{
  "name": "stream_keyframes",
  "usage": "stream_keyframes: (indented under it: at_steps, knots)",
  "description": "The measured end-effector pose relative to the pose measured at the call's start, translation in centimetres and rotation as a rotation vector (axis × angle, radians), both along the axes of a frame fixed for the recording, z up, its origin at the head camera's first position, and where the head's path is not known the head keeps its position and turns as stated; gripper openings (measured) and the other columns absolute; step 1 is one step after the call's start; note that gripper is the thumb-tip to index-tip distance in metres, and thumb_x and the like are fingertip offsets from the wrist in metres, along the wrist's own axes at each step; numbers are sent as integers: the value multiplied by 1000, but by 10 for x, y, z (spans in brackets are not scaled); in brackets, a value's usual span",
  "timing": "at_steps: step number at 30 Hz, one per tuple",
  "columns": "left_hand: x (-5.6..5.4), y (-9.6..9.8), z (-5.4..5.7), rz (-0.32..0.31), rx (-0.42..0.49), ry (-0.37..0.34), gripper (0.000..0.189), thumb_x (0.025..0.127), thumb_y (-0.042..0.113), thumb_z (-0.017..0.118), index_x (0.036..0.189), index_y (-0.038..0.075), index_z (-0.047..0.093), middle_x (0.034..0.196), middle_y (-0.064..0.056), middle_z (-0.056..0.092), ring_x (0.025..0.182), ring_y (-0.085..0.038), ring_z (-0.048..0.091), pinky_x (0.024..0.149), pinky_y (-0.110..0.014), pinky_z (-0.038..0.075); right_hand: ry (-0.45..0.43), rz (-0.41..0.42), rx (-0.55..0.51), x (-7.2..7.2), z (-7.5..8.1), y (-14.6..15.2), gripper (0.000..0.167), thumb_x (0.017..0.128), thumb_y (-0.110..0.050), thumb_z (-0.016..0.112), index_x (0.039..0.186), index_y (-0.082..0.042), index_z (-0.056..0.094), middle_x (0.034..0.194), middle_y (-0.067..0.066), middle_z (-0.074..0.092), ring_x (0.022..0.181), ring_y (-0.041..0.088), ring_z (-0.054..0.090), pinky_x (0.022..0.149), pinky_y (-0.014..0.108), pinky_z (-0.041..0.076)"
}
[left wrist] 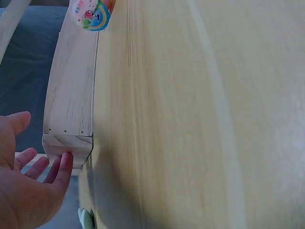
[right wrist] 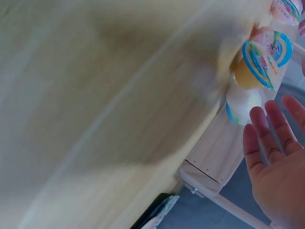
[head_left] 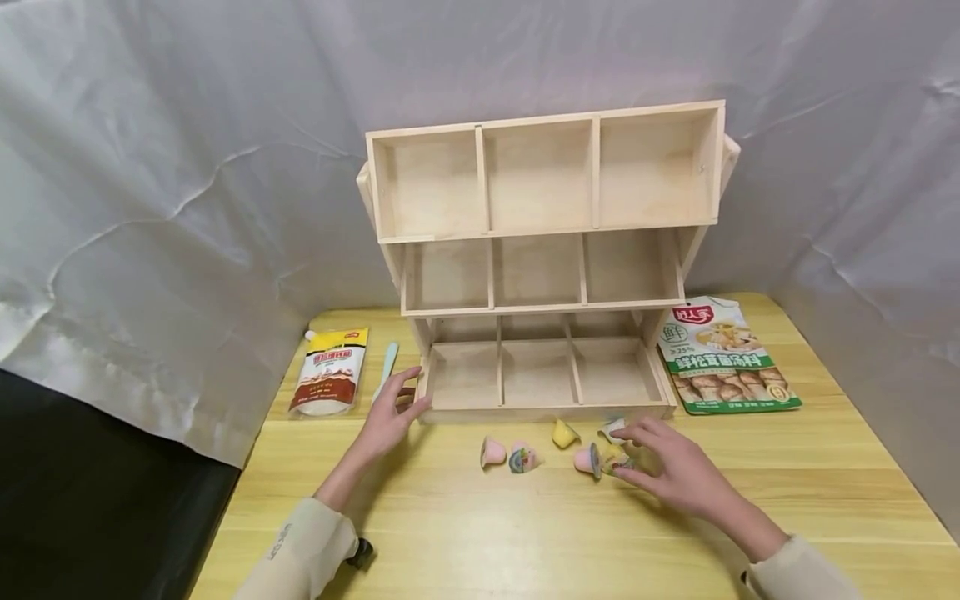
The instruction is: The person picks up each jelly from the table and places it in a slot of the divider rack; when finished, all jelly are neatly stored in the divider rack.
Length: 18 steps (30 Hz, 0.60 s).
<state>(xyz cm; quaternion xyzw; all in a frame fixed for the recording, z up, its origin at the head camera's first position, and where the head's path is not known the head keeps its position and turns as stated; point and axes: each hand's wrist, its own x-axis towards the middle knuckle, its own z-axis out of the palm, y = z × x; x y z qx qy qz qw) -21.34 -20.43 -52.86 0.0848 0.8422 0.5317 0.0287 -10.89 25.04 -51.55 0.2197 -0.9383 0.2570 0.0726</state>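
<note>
My left hand (head_left: pixel 392 413) is at the lower left end of a wooden three-tier shelf rack (head_left: pixel 546 413). In the left wrist view its fingertips touch the rack's end block (left wrist: pixel 69 143), with the thumb held apart. My right hand (head_left: pixel 667 468) reaches over the small jelly cups in front of the rack, fingers extended and thumb spread. Nearest to it are a yellow jelly cup (head_left: pixel 617 461), a white jelly cup (head_left: pixel 613 429) and a pink jelly cup (head_left: pixel 585 461) on its side. Further left lie another yellow cup (head_left: pixel 564 433) and two pink cups (head_left: pixel 492 452).
A red, white and yellow pouch (head_left: pixel 328 373) and a pale green utensil (head_left: pixel 390 360) lie left of the rack. On the right is a green and white mushroom-picture packet (head_left: pixel 727 358). Grey sheeting (head_left: pixel 187 167) hangs behind the wooden table (head_left: pixel 480 542).
</note>
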Motion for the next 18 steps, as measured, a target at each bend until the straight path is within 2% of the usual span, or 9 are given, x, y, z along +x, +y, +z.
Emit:
stream_keyframes:
  at_steps: [2, 8, 12, 18]
  knots:
    - [0, 1, -1, 2, 7, -1, 58, 100, 13, 69, 153, 11, 46, 153, -16, 44, 128, -38, 56, 112, -52, 50, -23, 5, 10, 1, -2, -1, 51, 84, -33, 87, 130, -18, 70, 112, -6, 64, 94, 14, 64, 80, 39, 61]
    - [1, -1, -5, -2, -15, 2, 58, 100, 10, 69, 153, 10, 46, 153, -16, 43, 127, -38, 56, 111, -50, 51, -54, 19, 41, 1, -6, -3, 53, 80, -27, 91, 128, -19, 71, 120, -4, 66, 102, 16, 67, 87, 46, 62]
    - [2, -1, -6, -7, -18, 7, 56, 100, 11, 68, 152, 10, 47, 154, -16, 44, 128, -39, 56, 112, -51, 50, -49, 41, 47, -1, -10, -3, 50, 77, -21, 92, 123, -19, 73, 118, -8, 64, 95, 8, 64, 80, 34, 60]
    - [-1, -2, -7, -17, -23, 18, 56, 99, 10, 69, 151, 10, 48, 154, -17, 44, 128, -40, 57, 112, -51, 50, -62, 93, -15, -6, -12, -3, 44, 74, -7, 92, 114, -16, 75, 112, -6, 62, 81, 2, 59, 65, 21, 54]
